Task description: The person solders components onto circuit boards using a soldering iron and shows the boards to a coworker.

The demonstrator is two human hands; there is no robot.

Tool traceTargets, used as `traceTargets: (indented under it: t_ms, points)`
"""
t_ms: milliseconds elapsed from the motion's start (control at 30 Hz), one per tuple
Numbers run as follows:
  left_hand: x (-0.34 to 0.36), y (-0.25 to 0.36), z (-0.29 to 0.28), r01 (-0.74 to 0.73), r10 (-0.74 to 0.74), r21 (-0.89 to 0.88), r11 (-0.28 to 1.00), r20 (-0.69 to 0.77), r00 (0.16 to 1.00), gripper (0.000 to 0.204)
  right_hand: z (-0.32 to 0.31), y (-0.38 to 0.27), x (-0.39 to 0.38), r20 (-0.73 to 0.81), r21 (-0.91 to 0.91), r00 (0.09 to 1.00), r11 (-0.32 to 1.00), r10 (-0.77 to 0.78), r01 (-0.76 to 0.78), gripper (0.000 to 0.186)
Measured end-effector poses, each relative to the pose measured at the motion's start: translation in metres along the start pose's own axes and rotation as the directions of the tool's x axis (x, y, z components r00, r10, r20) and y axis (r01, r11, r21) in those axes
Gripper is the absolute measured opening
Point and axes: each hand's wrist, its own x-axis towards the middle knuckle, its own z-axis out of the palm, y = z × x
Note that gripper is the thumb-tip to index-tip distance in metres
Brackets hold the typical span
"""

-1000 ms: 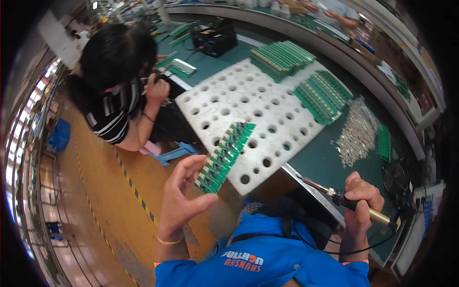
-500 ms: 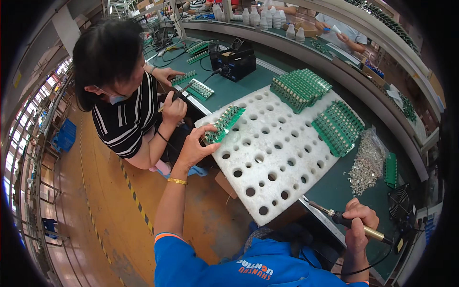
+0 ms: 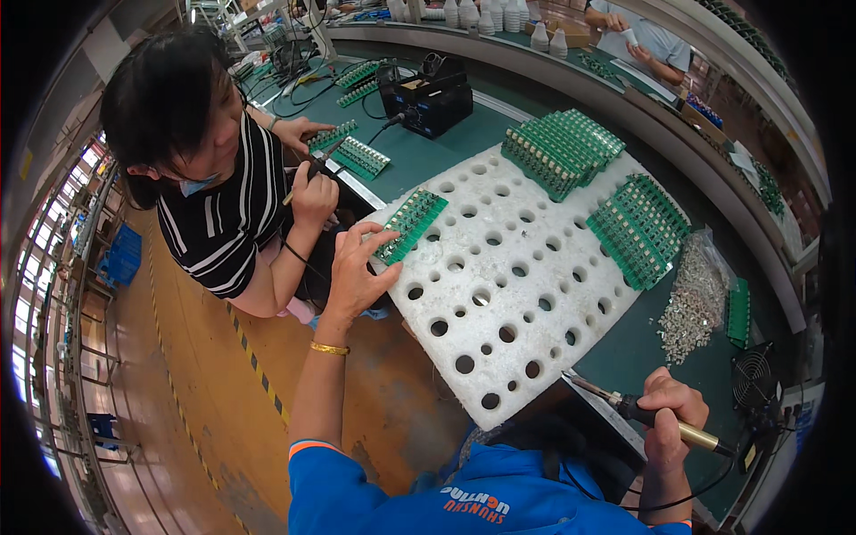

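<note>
My left hand (image 3: 358, 267) has its thumb and fingers at the near end of a green circuit board panel (image 3: 419, 218). The panel lies along the left edge of a white foam slab (image 3: 477, 339) with many round holes. My right hand (image 3: 670, 417) is closed around a soldering iron (image 3: 635, 410), its metal tip pointing left, just off the slab's near right edge. On the slab's far side sit a stack of green panels (image 3: 563, 147) and a second stack of panels (image 3: 640, 230).
A heap of small pale parts (image 3: 691, 308) spills from a clear bag at right, near a small round fan (image 3: 751, 374). Close on my left, a co-worker in a striped shirt (image 3: 223, 214) holds another soldering iron. Behind the slab stands a black soldering station (image 3: 426, 98).
The panel in my left hand has gone from tilted up to lying flatter on the foam. My right hand stays in place with the iron. The co-worker's head has turned and shifted left.
</note>
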Motion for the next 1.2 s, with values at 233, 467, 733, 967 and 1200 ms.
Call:
traceTargets:
  t_ms: [233,467,733,967,1200]
  points:
    - [0.001,0.006,0.002,-0.062,0.063,0.099,0.993,-0.004,0.998,0.034,-0.005,0.004,-0.001,0.001,-0.007,1.0,1.0,0.012,-0.012,0.022]
    - [0.01,0.01,0.002,-0.127,0.125,0.174,0.977,0.02,0.992,0.029,-0.009,0.011,0.001,-0.013,0.007,0.999,0.999,0.037,-0.036,0.022]
    - [0.015,0.013,-0.001,-0.149,0.144,0.239,0.96,0.039,0.989,0.03,-0.015,0.013,-0.001,-0.032,0.032,0.999,0.999,0.04,-0.039,0.022]
    - [-0.019,0.021,0.014,0.286,-0.246,0.126,0.95,-0.265,0.932,0.038,-0.021,0.013,-0.007,-0.072,0.029,0.997,0.999,0.027,-0.025,0.023]
    - [-0.014,-0.023,0.023,0.56,-0.722,-0.544,0.625,-0.129,0.68,0.032,-0.026,0.008,-0.009,-0.065,0.039,0.998,0.999,0.025,-0.022,0.024]
